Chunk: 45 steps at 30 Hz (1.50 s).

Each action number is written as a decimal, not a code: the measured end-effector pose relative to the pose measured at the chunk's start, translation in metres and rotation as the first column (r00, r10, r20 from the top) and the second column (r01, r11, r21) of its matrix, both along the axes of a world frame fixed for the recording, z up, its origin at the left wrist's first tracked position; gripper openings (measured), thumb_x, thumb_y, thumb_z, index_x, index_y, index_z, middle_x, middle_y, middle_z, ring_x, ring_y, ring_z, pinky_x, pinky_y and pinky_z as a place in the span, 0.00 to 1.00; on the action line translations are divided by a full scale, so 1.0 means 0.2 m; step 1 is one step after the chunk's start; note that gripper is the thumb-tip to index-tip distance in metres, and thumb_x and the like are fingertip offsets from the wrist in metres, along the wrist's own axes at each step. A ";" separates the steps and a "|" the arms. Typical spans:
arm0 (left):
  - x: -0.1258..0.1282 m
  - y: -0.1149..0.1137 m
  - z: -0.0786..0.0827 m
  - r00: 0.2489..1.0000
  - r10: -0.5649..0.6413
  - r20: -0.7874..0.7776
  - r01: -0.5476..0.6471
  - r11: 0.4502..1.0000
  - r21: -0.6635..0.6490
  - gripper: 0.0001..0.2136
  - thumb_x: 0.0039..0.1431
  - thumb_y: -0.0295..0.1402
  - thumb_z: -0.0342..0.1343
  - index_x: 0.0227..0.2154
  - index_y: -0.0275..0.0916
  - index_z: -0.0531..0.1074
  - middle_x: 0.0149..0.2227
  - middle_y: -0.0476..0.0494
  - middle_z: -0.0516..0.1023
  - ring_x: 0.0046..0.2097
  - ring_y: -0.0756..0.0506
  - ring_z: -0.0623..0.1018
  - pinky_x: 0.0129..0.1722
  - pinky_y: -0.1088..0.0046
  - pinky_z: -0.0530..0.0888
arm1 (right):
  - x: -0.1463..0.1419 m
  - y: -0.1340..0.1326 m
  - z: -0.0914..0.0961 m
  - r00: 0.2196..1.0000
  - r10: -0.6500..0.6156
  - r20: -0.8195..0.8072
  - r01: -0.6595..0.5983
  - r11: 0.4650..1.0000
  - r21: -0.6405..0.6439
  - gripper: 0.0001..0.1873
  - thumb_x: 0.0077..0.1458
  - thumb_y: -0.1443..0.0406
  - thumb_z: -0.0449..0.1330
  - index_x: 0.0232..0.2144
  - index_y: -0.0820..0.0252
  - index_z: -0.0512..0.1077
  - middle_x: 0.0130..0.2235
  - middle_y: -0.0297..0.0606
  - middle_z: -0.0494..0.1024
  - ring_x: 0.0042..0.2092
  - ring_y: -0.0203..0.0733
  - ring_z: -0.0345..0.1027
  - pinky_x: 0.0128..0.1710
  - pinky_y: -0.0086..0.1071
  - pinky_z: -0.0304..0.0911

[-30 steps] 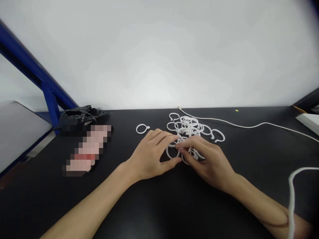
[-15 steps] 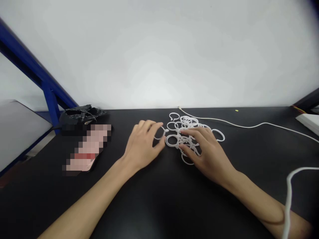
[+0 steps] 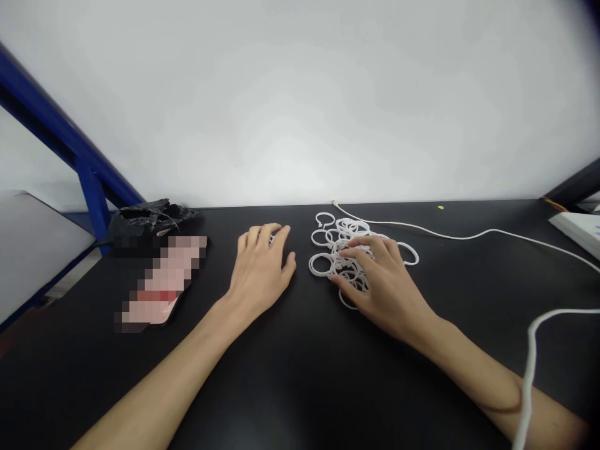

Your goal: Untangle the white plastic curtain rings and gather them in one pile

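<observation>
A heap of white plastic rings, like curtain rings with small tabs, lies on the black table. My right hand rests over the right part of the heap, its thumb and fingers apart at the rings; part of the heap is hidden beneath it. Left of the heap, my left hand is low over the table, palm down, with thumb and index finger apart. A bit of a white ring shows between its fingers; the rest of that ring is covered by the hand.
A pixelated pink phone-like item lies at left, with a crumpled black plastic bag behind it. A thin white cable runs along the back right. A thicker white cable crosses my right forearm. A white box stands far right.
My left hand has moved left, away from the heap, with the ring that was between its thumb and fingers, and that ring is now mostly covered. My right hand stays over the heap, fingers slightly shifted.
</observation>
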<state>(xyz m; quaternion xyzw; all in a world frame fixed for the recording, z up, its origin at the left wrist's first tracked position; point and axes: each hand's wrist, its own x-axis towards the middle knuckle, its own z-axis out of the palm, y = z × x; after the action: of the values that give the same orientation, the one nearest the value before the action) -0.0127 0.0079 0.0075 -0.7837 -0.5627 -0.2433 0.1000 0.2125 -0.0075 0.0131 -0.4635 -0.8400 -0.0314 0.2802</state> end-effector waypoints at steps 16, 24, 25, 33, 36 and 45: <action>0.08 -0.12 0.08 0.727 -0.432 0.534 0.610 0.764 -0.212 0.16 0.66 0.34 0.50 0.55 0.39 0.69 0.48 0.44 0.77 0.47 0.45 0.70 0.50 0.66 0.70 | -0.02 -0.05 0.07 0.883 0.300 -0.360 -0.344 0.937 -0.064 0.23 0.53 0.57 0.66 0.50 0.52 0.67 0.43 0.39 0.72 0.41 0.40 0.71 0.41 0.35 0.71; 0.09 -0.14 0.12 0.693 -0.363 0.623 0.623 0.736 -0.264 0.16 0.64 0.36 0.52 0.53 0.40 0.71 0.41 0.46 0.77 0.41 0.46 0.72 0.44 0.69 0.71 | -0.03 -0.05 0.07 0.881 0.308 -0.360 -0.345 0.937 -0.045 0.20 0.54 0.58 0.65 0.48 0.53 0.67 0.38 0.36 0.71 0.37 0.38 0.69 0.37 0.33 0.70; 0.10 -0.14 0.11 0.708 -0.346 0.615 0.596 0.760 -0.259 0.16 0.64 0.36 0.53 0.52 0.40 0.71 0.40 0.47 0.77 0.41 0.46 0.72 0.43 0.69 0.72 | -0.03 -0.05 0.07 0.884 0.306 -0.354 -0.343 0.938 -0.045 0.21 0.54 0.58 0.65 0.48 0.53 0.67 0.38 0.36 0.71 0.37 0.38 0.69 0.38 0.33 0.70; 0.10 -0.12 0.05 0.868 -0.404 0.289 0.436 0.898 -0.053 0.20 0.61 0.39 0.55 0.53 0.35 0.69 0.38 0.43 0.76 0.40 0.43 0.71 0.45 0.62 0.70 | -0.02 -0.06 0.07 0.898 0.289 -0.331 -0.320 0.946 -0.044 0.16 0.61 0.64 0.59 0.51 0.57 0.67 0.39 0.37 0.72 0.38 0.36 0.68 0.39 0.31 0.68; 0.11 -0.11 0.04 0.883 -0.411 0.227 0.417 0.909 0.022 0.18 0.61 0.39 0.54 0.50 0.34 0.71 0.38 0.43 0.77 0.40 0.43 0.72 0.45 0.61 0.70 | -0.03 -0.06 0.06 0.898 0.295 -0.327 -0.325 0.945 -0.040 0.13 0.61 0.70 0.57 0.48 0.56 0.68 0.37 0.35 0.73 0.36 0.33 0.69 0.37 0.27 0.67; 0.10 -0.11 0.05 0.879 -0.426 0.211 0.425 0.904 0.054 0.18 0.61 0.42 0.55 0.48 0.34 0.72 0.36 0.43 0.78 0.38 0.43 0.73 0.44 0.61 0.72 | -0.04 -0.07 0.08 0.893 0.261 -0.368 -0.308 0.949 -0.073 0.07 0.61 0.72 0.56 0.41 0.56 0.69 0.34 0.33 0.74 0.34 0.33 0.70 0.35 0.26 0.66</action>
<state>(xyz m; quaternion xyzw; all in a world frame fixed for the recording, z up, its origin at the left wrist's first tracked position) 0.0078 -0.0150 0.0167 -0.8563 -0.3836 -0.3455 -0.0159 0.2053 -0.0210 0.0286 -0.3505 -0.8350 0.1483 0.3973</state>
